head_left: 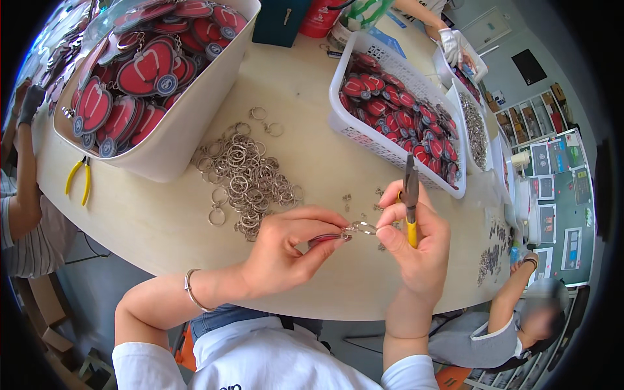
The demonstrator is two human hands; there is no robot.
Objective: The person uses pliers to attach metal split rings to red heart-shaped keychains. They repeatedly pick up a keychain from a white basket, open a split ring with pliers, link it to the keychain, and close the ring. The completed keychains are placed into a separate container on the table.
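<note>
A red keychain charm [328, 238], seen nearly edge-on, is pinched between the thumb and fingers of my left hand [283, 250]. A metal ring [366, 228] on a short link stretches from the charm to the thumb and fingertips of my right hand [419, 250]. That hand also holds a pair of pliers [411, 188] with yellow grips, jaws pointing up. Beyond my left hand lies a loose pile of metal key rings [244, 179]. Small metal links [347, 198] are scattered on the table past the charm, some partly hidden by my right hand.
A large white bin [175, 146] heaped with red charms stands far left, beside yellow-handled pliers [79, 181]. At the far right, a white basket [396, 158] holds smaller red charms. Co-workers' hands appear around the table [312, 292], one in a white glove [450, 45].
</note>
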